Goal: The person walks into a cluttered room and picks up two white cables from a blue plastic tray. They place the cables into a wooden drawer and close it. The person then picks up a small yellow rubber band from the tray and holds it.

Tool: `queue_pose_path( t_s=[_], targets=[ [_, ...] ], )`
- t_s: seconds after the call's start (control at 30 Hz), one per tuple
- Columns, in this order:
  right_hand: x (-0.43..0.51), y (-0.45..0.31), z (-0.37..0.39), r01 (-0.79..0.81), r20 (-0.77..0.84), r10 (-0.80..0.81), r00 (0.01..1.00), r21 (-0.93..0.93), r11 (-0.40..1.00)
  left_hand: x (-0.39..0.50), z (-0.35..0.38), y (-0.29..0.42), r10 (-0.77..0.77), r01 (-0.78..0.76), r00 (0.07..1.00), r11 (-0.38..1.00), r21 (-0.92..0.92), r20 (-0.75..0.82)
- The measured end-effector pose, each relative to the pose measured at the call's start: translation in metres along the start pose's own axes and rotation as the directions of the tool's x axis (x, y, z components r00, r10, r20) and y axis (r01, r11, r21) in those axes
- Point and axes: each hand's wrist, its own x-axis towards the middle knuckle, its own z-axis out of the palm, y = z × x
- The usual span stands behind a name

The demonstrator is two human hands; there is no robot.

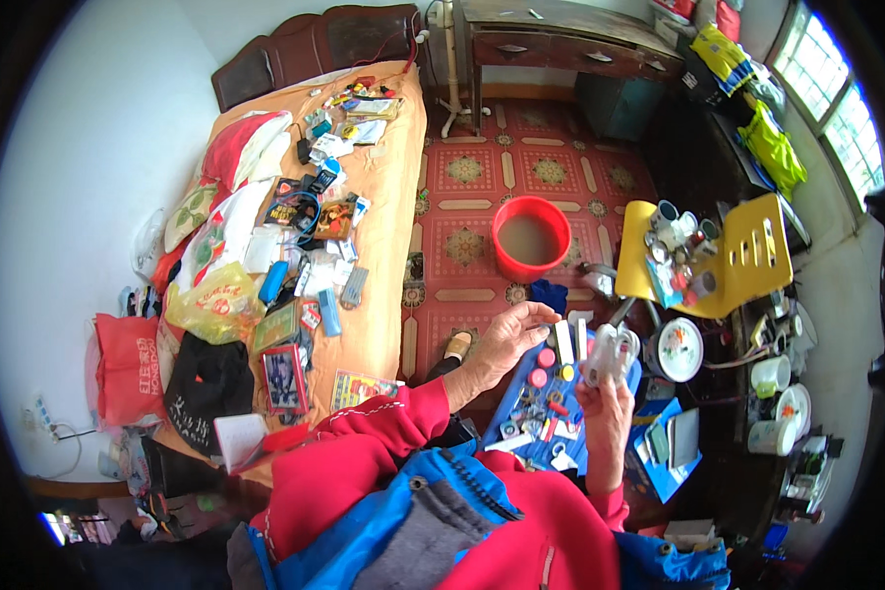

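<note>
My right hand [606, 402] holds up a clear plastic bag [611, 354] with what looks like a coiled white cable in it, over the right side of a blue plastic surface [512, 402]. My left hand [505, 343] is at that surface's upper left edge, fingers bent, with nothing seen between them. Near its fingertips stands a white box [563, 341]. On the blue surface lie pink-lidded jars [537, 377], a yellow cap [566, 373], a red item [558, 408], a white ring-shaped item [562, 457] and several other small things.
Ahead on the patterned floor stands a red bucket [501, 240] of cloudy water. A yellow chair [759, 280] on the right bears cups. Beside it are a floral enamel lid [680, 349] and blue folders [667, 479]. To the left, a bed [383, 295] holds boxes and bags.
</note>
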Motion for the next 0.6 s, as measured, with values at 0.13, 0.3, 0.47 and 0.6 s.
queue_pose_path(
  t_s=[0.13, 0.3, 0.47, 0.6],
  targets=[
    [0.084, 0.004, 0.013, 0.028, -0.109, -0.027, 0.994, 0.010, 1.000, 0.100, -0.062, -0.002, -0.074, 0.070, 0.996, 0.995, -0.075, -0.047],
    [0.200, 0.018, 0.054, -0.105, -0.247, 0.121, 0.961, 0.076, 0.992, 0.214, -0.151, 0.002, -0.228, 0.193, 0.965, 0.951, -0.242, -0.128],
    [0.283, 0.020, 0.095, -0.200, -0.228, 0.216, 0.950, 0.089, 0.976, 0.284, -0.222, 0.026, -0.236, 0.161, 0.927, 0.952, -0.260, -0.293],
    [0.319, 0.008, 0.111, -0.212, -0.214, 0.225, 0.951, 0.080, 0.974, 0.323, -0.252, 0.045, -0.210, 0.127, 0.924, 0.956, -0.263, -0.319]
  ],
)
